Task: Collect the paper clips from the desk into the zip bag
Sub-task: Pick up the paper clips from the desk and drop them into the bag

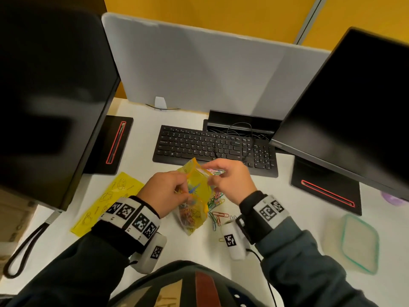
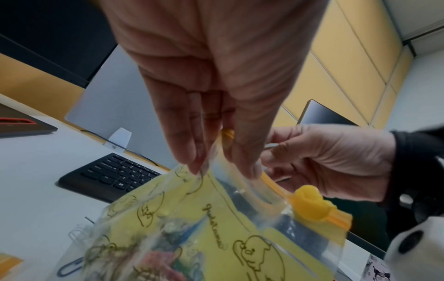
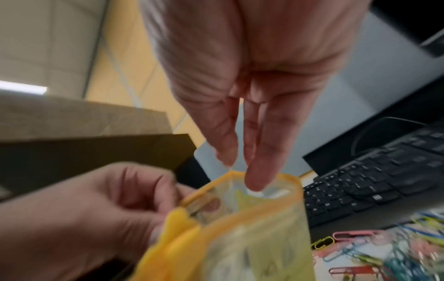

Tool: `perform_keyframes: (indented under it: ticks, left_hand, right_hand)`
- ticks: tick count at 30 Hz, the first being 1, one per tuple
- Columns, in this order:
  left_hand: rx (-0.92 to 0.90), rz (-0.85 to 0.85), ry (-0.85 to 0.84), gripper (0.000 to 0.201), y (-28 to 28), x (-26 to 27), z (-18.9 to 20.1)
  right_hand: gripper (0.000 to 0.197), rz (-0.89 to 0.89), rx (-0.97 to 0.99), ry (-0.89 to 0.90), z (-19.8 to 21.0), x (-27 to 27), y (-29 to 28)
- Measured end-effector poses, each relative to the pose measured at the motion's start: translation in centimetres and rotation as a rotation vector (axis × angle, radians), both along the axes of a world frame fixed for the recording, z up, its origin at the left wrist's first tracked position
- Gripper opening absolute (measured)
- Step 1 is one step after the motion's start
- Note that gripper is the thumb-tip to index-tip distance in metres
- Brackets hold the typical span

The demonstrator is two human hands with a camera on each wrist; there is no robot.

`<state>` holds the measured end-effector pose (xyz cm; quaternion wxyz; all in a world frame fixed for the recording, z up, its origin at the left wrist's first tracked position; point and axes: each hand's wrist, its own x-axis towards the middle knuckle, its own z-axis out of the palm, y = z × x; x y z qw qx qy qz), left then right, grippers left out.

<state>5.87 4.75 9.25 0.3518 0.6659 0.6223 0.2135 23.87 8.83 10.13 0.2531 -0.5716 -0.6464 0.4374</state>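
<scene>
I hold a yellow printed zip bag (image 1: 195,191) above the desk with its mouth open; coloured clips show through its lower part. My left hand (image 1: 183,189) pinches the near rim (image 2: 216,171) between thumb and fingers, close to the orange slider (image 2: 310,205). At the bag's mouth my right hand (image 1: 213,176) pinches a few paper clips (image 1: 215,172), one fingertip dipping inside the orange rim (image 3: 240,171). A loose pile of coloured paper clips (image 1: 215,206) lies on the white desk under my right wrist, also in the right wrist view (image 3: 384,252).
A black keyboard (image 1: 214,147) lies just behind the hands. Dark monitors stand left (image 1: 51,96) and right (image 1: 354,111) on black bases. A flat yellow printed sheet (image 1: 108,200) lies at the left, a plastic lid with a green rim (image 1: 354,242) at the right.
</scene>
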Motion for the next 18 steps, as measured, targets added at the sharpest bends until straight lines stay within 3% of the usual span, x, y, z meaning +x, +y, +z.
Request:
perform_keyframes:
  ticks: [2, 4, 5, 7, 10, 13, 15, 18]
  left_hand:
    - [-0.010, 0.013, 0.005, 0.014, 0.0, -0.4, -0.2]
    - [-0.015, 0.015, 0.021, 0.013, 0.1, -0.5, -0.3]
    - [-0.016, 0.012, 0.026, 0.013, 0.1, -0.5, -0.3]
    - [-0.017, 0.002, 0.028, 0.013, 0.2, -0.4, -0.3]
    - [-0.021, 0.008, 0.017, 0.014, 0.2, -0.3, -0.4]
    - [-0.033, 0.031, 0.007, 0.014, 0.1, -0.4, -0.4]
    - [-0.039, 0.039, 0.004, 0.014, 0.1, -0.5, -0.4]
    - [-0.043, 0.049, -0.006, 0.014, 0.2, -0.5, -0.4]
  right_hand:
    - [0.039, -0.168, -0.045, 0.072, -1.2, 1.4, 0.8]
    - [0.039, -0.222, -0.027, -0.153, -2.9, 3.3, 2.0]
    - [0.043, -0.161, -0.059, -0.347, -3.9, 4.2, 2.5]
    - [0.070, 0.054, -0.181, -0.630, -5.8, 5.2, 2.5]
    - [0.107, 0.224, -0.258, -0.711, -8.2, 5.3, 1.6]
    - [0.121, 0.277, -0.271, -0.720, -8.9, 4.7, 0.1]
    - [0.107, 0.304, -0.252, -0.757, -9.0, 4.3, -1.3]
    - [0.056, 0.255, -0.050, -0.755, -9.9, 4.1, -3.0]
